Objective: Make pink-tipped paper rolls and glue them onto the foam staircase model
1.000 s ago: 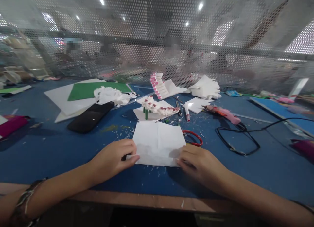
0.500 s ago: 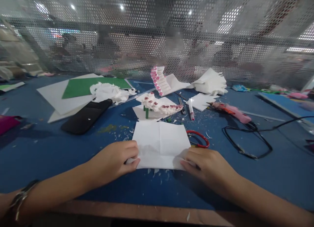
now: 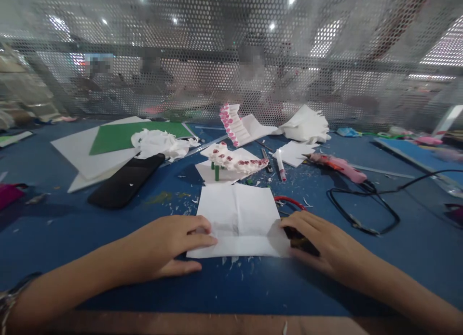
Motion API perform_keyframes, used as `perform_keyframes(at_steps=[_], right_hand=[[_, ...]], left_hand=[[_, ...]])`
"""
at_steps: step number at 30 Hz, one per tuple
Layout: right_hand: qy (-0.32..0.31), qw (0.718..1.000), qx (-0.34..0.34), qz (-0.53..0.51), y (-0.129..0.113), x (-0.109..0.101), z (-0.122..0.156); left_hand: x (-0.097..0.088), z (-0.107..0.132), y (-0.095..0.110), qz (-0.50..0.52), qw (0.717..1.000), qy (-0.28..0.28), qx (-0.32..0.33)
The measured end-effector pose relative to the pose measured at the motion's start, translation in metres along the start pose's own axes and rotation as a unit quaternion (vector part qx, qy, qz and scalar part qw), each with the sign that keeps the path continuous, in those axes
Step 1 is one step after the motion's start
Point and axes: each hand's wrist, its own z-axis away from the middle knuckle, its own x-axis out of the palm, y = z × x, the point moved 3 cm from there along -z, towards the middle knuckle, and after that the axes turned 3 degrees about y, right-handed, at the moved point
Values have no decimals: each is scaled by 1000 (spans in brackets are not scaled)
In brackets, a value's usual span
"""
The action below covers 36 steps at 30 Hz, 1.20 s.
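A white creased sheet of paper (image 3: 237, 214) lies on the blue table (image 3: 90, 238) in front of me, with a narrow strip folded along its near edge. My left hand (image 3: 170, 243) lies flat at the sheet's left near corner, its index finger stretched along the fold and its thumb on the table below. My right hand (image 3: 318, 241) arches over the right near corner with its fingertips on the paper's edge. A dark shadow sits under its palm. Red-handled scissors (image 3: 289, 201) lie just beyond my right hand.
Behind the sheet stands a small paper model with pink dots on green posts (image 3: 231, 162). There is also a black case (image 3: 125, 180), green and white boards (image 3: 108, 139), crumpled paper (image 3: 159, 143), a marker (image 3: 280, 165), a pink glue gun (image 3: 338, 167) with a black cord (image 3: 365, 207), and a perforated screen (image 3: 231, 60) at the back.
Both hands have gone from pinching the near corners to pressing down. The left fingers have stretched along the fold, and the right hand has slid slightly right and opened over the corner.
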Motion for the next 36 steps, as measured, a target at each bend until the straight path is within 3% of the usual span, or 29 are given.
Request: perform_keyframes(at_steps=[4, 10, 15, 20, 23, 26, 31, 36], right_hand=[[12, 999, -20, 45, 12, -4, 11], [-12, 996, 15, 85, 23, -7, 27], [34, 992, 37, 120, 41, -17, 46], [84, 965, 63, 240, 58, -27, 54], [135, 949, 46, 282, 43, -36, 44], [165, 961, -20, 223, 4, -39, 22], [92, 987, -122, 56, -54, -22, -22], [111, 988, -90, -62, -55, -24, -47]], left_hand=[[-1, -7, 4, -66, 997, 24, 43], [-2, -11, 10, -132, 988, 43, 67], [-6, -11, 9, -132, 987, 41, 79], [-6, -12, 10, -171, 980, 29, 96], [-4, -13, 11, -196, 975, 45, 90], [-7, -17, 15, -193, 977, 42, 85], [-22, -36, 28, -136, 987, 44, 66], [-38, -52, 27, 40, 996, 77, -25]])
